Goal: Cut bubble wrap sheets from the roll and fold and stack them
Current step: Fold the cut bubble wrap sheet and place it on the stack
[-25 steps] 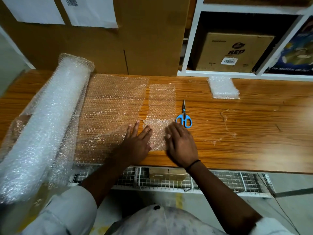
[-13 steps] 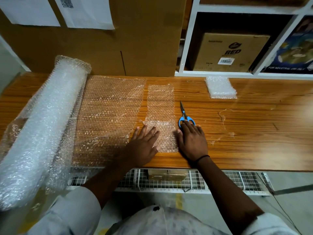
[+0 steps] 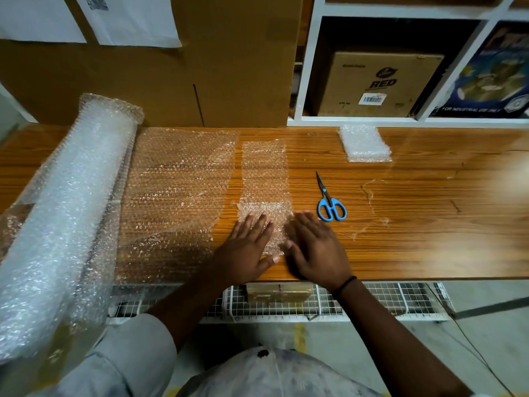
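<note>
The wooden table (image 3: 429,247) has the big roll (image 3: 71,207) of bubble wrap lying along its left side, with a wide sheet (image 3: 177,184) unrolled from it and flat on the wood. Just right of that, apart from it, is a narrow cut strip (image 3: 264,173), and its near end looks folded over on itself. Both hands sit on that doubled bit: left hand (image 3: 247,247) and right hand (image 3: 315,250) are flat, fingers straight, pressing down and gripping nothing. Looks like the folding step. Best bet is to line the edges up square, then press along the crease so the bubbles don't spring it open. The finished pile (image 3: 365,144) is at the back right, and the blue scissors (image 3: 330,204) lie just beyond the right hand.
</note>
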